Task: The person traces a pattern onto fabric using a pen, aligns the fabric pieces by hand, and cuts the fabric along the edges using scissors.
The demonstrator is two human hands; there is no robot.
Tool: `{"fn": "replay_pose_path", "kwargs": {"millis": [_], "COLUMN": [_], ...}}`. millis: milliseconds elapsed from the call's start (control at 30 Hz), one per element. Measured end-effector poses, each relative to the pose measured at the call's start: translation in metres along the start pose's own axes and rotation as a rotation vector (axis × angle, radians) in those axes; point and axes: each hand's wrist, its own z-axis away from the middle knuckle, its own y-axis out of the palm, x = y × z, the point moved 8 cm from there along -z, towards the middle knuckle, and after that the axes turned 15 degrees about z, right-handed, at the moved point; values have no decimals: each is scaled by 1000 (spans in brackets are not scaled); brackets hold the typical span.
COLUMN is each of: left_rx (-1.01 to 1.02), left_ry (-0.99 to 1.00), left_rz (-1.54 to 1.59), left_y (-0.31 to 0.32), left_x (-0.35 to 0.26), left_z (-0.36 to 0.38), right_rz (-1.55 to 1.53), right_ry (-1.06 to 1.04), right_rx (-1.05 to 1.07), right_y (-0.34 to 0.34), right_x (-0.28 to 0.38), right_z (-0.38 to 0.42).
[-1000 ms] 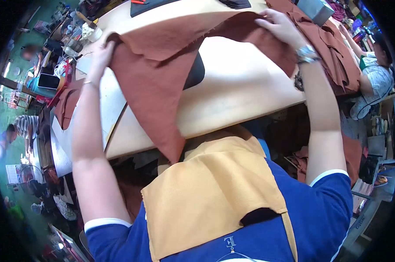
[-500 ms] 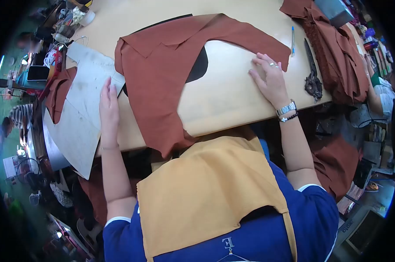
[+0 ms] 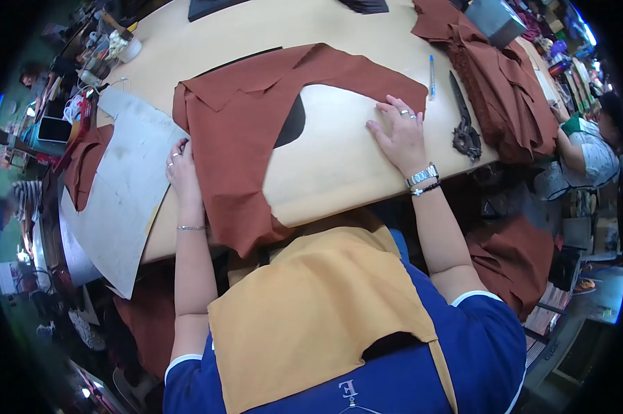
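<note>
A large reddish-brown leather piece (image 3: 232, 148) with a curved inner edge lies across the table, partly over a black sheet (image 3: 292, 125), and its lower end hangs at the front edge. My left hand (image 3: 184, 176) is at the leather's left edge, fingers bent and closed against it; the thumb is hidden. Under the leather's right arm, my right hand (image 3: 402, 141) rests palm down with its fingers apart, fingertips by the lower edge of the leather. Beside the left hand lies a pale grey sheet (image 3: 128, 165).
Dark scissors (image 3: 465, 121) and a blue pen (image 3: 432, 77) lie to the right on the table (image 3: 339, 176). Beyond them are piled brown leather (image 3: 515, 103) and a metal box (image 3: 494, 21). A phone (image 3: 54, 130) sits at left. Another person (image 3: 587, 152) is at far right.
My left hand has turned from upright and flat to palm down, moving in against the leather's left edge with its fingers bent. My right hand stays near the leather's right arm. The view has shifted.
</note>
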Motion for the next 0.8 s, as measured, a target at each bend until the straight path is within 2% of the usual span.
{"fn": "replay_pose_path", "kwargs": {"millis": [133, 233, 333, 500, 567, 667, 767, 800], "left_rx": [-24, 21, -77, -176, -147, -109, -333, -284], "left_ry": [51, 15, -106, -21, -30, -171, 118, 129], "left_rz": [84, 154, 545, 303, 261, 311, 188, 195], "left_y": [-4, -7, -26, -54, -52, -49, -53, -51], "left_x": [-14, -8, 11, 55, 85, 102, 92, 91], "left_z": [-5, -17, -39, -107, -131, -135, -124, -116], "right_rz": [40, 46, 56, 102, 95, 107, 132, 136], "right_ry": [34, 18, 18, 7, -15, -31, -58, -60], "right_rx": [47, 30, 16, 15, -9, -25, -28, -25], "right_y": [3, 6, 8, -1, -4, -2, -4, -5], "right_x": [-6, -7, -9, -4, -8, -17, -22, -24], "right_z": [4, 3, 3, -1, -3, -9, -9, -8]}}
